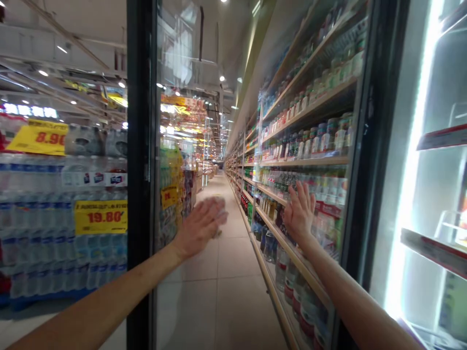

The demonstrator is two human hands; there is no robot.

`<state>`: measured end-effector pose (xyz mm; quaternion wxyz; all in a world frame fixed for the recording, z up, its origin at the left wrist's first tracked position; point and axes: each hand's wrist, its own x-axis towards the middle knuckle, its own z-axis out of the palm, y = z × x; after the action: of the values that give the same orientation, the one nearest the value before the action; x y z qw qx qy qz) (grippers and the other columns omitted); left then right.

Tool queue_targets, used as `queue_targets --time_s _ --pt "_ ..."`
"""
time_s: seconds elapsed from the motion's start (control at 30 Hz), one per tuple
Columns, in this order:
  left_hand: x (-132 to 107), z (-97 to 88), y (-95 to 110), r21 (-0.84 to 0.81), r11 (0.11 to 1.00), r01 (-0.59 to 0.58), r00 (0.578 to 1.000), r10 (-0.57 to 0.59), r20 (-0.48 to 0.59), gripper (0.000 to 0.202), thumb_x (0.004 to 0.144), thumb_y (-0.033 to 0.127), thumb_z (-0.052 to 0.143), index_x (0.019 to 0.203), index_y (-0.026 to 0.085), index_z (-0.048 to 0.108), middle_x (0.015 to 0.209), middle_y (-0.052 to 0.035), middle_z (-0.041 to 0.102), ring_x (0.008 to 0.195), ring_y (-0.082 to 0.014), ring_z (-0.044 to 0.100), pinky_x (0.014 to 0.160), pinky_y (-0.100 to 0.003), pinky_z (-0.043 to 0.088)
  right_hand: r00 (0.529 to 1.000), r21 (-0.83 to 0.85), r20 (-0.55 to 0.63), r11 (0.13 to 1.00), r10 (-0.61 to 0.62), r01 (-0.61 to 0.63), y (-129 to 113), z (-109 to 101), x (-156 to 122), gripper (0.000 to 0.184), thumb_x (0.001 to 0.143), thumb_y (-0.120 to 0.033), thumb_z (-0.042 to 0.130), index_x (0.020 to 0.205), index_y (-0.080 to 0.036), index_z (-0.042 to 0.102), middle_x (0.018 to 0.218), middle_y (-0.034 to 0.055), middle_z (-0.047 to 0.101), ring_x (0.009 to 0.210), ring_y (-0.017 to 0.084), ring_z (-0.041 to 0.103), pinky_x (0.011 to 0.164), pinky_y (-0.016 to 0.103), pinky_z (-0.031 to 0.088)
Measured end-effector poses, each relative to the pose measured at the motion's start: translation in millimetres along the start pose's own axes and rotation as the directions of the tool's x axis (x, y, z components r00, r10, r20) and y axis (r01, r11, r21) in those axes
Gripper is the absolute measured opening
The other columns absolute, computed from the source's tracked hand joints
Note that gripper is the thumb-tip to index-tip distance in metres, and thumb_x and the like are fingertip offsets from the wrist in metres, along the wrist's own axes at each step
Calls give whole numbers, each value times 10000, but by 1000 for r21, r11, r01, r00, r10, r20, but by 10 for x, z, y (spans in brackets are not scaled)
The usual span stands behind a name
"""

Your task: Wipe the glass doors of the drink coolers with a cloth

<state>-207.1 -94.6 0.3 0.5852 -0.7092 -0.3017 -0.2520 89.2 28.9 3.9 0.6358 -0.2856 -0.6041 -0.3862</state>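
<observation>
Both hands, left hand (200, 224) and right hand (299, 212), press spread flat against the glass door (255, 121).

Both forearms are bare, no sleeves, rings or watch.

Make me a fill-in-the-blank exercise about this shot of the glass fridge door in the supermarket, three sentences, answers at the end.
1. Both hands, the left hand and the right hand, are spread flat against the ____ door.
2. The lower yellow price sign reads ____.
3. The pack under that sign holds bottles of ____.

Missing words: glass; 19.80; water
</observation>
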Motion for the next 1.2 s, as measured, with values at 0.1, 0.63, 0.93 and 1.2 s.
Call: queue_targets --time_s 0.1,0.63,0.93,1.2 --pt "160 47 53 -113 948 -296 948 306 86 394 873 223 475 1266 243 480 1441 -19 386 1390 -160 196 1127 -334 242 998 15 62 1000 -18 17 14 -75 -64 550 880 -201 401 1418 -243 297 1456 109 363 1380 251 260 1094 511 226" --pt "1171 440 436 -65 995 80 995 -84 -61 386 895 200 410 1277 168 452 1457 -97 349 1394 -221 182 1129 -444 229 989 -24 137 998 53 -50 294 -628 -478 534 878 -206 415 1402 -251 324 1475 116 321 1364 292 285 1067 563 249" --pt "1641 688 823 -123 988 -94 994 85 -74 336 892 234 424 1201 145 522 1428 -86 403 1352 -252 297 1098 -427 304 967 -125 198 983 157 -134 548 -774 -704 542 898 -237 378 1427 -257 262 1434 126 388 1354 274 310 1067 563 236" --pt "1631 910 1416 -299 835 -462 876 483 -5 282 866 218 452 1095 156 605 1350 -70 503 1300 -198 392 1103 -373 296 960 -152 194 973 204 -176 679 -882 -874 532 903 -227 381 1424 -244 277 1440 128 383 1363 267 295 1070 556 244"
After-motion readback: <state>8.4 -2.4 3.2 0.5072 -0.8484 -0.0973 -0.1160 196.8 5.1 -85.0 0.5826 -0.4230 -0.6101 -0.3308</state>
